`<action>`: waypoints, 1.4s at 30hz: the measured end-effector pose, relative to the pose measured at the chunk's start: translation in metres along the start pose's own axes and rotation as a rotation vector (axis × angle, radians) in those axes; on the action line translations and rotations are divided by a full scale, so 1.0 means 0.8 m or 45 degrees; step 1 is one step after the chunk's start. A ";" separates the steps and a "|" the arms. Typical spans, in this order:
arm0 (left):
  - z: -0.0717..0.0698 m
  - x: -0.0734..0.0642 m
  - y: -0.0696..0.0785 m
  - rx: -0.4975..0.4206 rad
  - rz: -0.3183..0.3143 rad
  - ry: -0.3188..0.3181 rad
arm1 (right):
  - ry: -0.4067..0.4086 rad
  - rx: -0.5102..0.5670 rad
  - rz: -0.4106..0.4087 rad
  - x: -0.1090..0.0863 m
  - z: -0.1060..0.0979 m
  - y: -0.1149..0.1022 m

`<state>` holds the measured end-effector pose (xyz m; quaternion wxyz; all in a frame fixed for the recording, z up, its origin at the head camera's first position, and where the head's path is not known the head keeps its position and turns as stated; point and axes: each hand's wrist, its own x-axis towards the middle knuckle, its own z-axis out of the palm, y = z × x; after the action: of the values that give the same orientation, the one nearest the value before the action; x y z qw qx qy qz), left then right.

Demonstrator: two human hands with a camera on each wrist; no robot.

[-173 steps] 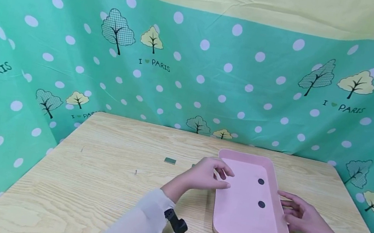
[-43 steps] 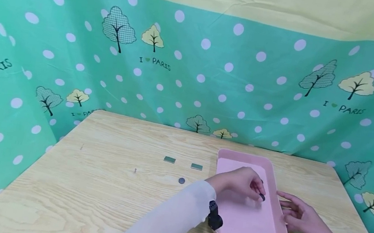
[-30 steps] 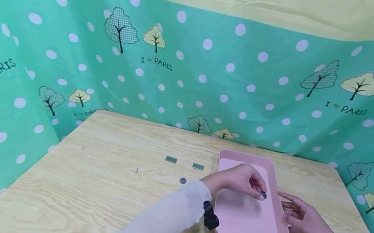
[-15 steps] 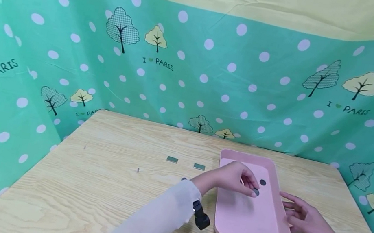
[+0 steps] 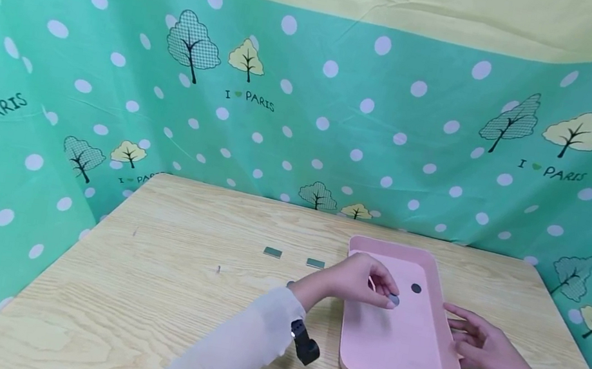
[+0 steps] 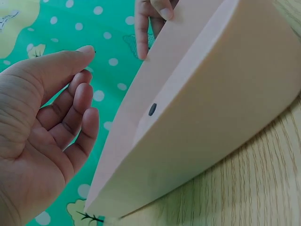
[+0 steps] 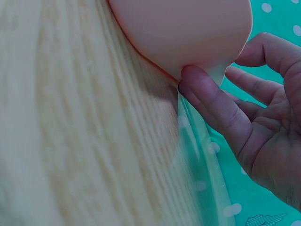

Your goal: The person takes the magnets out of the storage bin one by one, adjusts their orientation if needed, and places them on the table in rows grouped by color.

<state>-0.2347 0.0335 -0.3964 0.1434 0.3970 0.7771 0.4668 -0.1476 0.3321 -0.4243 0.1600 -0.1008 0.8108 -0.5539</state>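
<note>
My left hand [image 5: 357, 277] pinches a small dark round disc [image 5: 393, 299] between thumb and fingertips, over the left half of a pink tray [image 5: 402, 359]. In the left wrist view the fingers of this hand [image 6: 51, 108] hide nearly all of the held disc. A second dark disc [image 5: 416, 288] lies on the tray floor near its right wall. My right hand [image 5: 491, 354] touches the tray's right wall from outside. The right wrist view shows that hand [image 7: 263, 108] with thumb and fingertips at the tray's outer wall and rim, its fingers loosely bent.
Two small dark green rectangular pieces, one left [image 5: 273, 252] and one right [image 5: 315, 263], lie on the wooden table [image 5: 133, 314] left of the tray. Another dark disc [image 5: 290, 283] shows partly behind my left wrist. A patterned green cloth [image 5: 310, 102] hangs behind the table.
Two discs lay in the tray at first. My left hand has reached in, lifted the nearer one off the floor and drawn it leftward. My right hand has stayed at the tray wall.
</note>
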 end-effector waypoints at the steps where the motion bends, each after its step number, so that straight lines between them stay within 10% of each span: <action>1: -0.001 -0.002 0.000 -0.005 0.001 0.006 | 0.000 -0.003 -0.001 0.000 0.000 0.000; 42: -0.061 -0.093 -0.027 -0.025 -0.085 0.260 | 0.002 0.025 0.005 0.001 0.000 0.003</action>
<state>-0.2265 -0.0575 -0.3998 0.0828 0.3198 0.7959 0.5075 -0.1479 0.3327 -0.4269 0.1613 -0.0972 0.8057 -0.5616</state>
